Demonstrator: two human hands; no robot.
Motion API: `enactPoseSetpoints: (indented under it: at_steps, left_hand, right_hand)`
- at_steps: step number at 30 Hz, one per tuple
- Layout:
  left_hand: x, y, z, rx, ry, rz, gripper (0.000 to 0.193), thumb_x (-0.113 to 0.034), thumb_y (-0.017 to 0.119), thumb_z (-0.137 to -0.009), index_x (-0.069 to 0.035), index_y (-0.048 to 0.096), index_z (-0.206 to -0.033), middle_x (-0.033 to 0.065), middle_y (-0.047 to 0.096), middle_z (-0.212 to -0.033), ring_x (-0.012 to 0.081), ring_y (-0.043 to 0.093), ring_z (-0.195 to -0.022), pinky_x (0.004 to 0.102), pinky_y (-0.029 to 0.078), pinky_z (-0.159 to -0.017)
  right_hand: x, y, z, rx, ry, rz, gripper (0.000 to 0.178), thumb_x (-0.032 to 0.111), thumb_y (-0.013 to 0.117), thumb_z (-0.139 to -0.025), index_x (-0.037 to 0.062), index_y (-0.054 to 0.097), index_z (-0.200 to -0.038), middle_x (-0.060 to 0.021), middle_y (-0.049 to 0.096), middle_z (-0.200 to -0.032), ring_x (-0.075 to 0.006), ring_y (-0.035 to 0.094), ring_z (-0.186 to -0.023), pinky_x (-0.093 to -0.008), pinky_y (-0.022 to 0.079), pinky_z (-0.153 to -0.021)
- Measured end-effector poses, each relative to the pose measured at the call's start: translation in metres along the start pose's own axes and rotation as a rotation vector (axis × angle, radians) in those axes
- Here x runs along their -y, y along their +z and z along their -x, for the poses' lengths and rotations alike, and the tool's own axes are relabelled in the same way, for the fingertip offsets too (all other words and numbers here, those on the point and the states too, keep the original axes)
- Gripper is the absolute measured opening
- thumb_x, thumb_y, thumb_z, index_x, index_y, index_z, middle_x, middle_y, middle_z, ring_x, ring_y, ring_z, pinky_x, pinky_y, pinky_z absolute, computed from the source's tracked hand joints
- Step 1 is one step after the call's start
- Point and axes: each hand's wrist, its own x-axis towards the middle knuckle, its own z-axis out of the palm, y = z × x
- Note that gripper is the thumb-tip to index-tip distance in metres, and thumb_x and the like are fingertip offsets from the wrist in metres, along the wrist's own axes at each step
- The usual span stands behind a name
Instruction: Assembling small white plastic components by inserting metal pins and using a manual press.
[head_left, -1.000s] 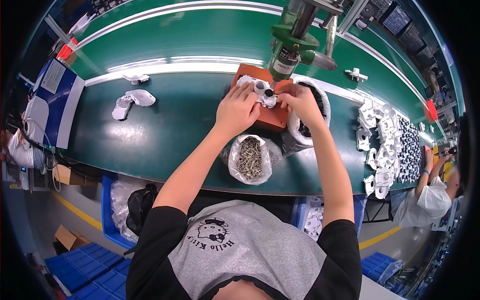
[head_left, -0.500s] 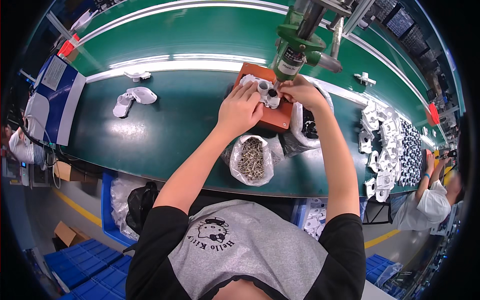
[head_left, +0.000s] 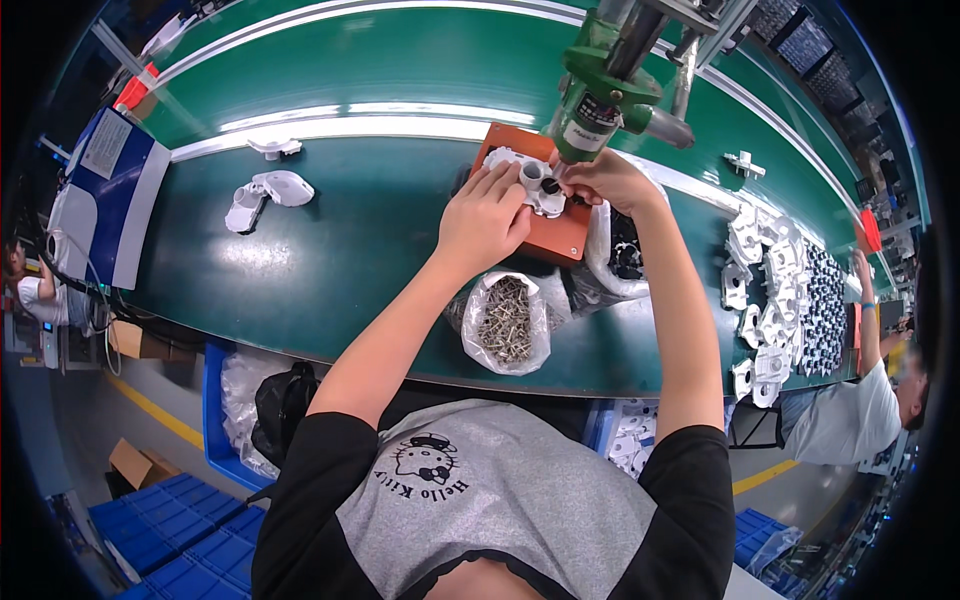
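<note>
A white plastic housing [head_left: 547,203] with round sockets, one with a black piece [head_left: 550,186] in it, rests on an orange block [head_left: 560,238]. My left hand [head_left: 482,218] grips the housing's left side, its fingers laid over the edge and its thumb at the near side. My right hand [head_left: 618,182] is closed in a pinch by the housing's right side, close below the head of a green press-like machine [head_left: 588,120]. Whatever lies between its fingertips is too small to make out. The machine's tip is partly hidden by that hand.
An open bag of screws [head_left: 507,322] stands nearer me. Behind my right wrist is a bag of black parts [head_left: 625,250]. Rows of white housings [head_left: 770,290] fill the right side; loose white pieces [head_left: 270,190] lie left. A co-worker [head_left: 850,410] sits at far right.
Both hands stay at the housing, with only a slight shift of my right fingers. The co-worker at far right has stretched an arm out. A person at the far left edge has moved.
</note>
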Motion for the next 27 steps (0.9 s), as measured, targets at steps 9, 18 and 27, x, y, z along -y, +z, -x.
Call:
enactPoseSetpoints:
  at_steps: [9, 18, 27]
  left_hand:
    - [0.001, -0.001, 0.000, -0.007, 0.003, -0.004, 0.016, -0.015, 0.061, -0.076, -0.002, 0.057, -0.085, 0.0180, 0.064, -0.111, 0.0315, 0.061, -0.107, 0.0422, 0.046, -0.097]
    - [0.001, -0.001, -0.001, 0.002, 0.002, -0.002, 0.016, -0.015, 0.061, -0.077, -0.003, 0.057, -0.086, 0.0181, 0.064, -0.111, 0.0315, 0.060, -0.108, 0.0423, 0.046, -0.097]
    - [0.002, -0.003, 0.000, 0.010, -0.004, -0.013, 0.017, -0.016, 0.060, -0.078, -0.002, 0.057, -0.087, 0.0182, 0.064, -0.113, 0.0316, 0.060, -0.108, 0.0427, 0.045, -0.097]
  right_hand:
    - [-0.007, -0.004, -0.005, 0.010, 0.026, -0.005, 0.021, 0.012, 0.061, -0.081, 0.0059, 0.059, -0.101, -0.0001, 0.055, -0.066, -0.0037, 0.044, -0.052, -0.0184, 0.031, -0.042]
    - [0.003, 0.007, -0.001, -0.005, 0.032, 0.057, 0.018, 0.009, 0.067, -0.079, 0.0072, 0.059, -0.095, 0.0025, 0.053, -0.065, -0.0034, 0.043, -0.049, -0.0187, 0.030, -0.041]
    - [-0.016, -0.021, -0.011, -0.015, -0.044, -0.152, 0.006, 0.010, 0.058, -0.084, 0.0066, 0.058, -0.088, 0.0020, 0.054, -0.068, -0.0041, 0.045, -0.050, -0.0188, 0.031, -0.041]
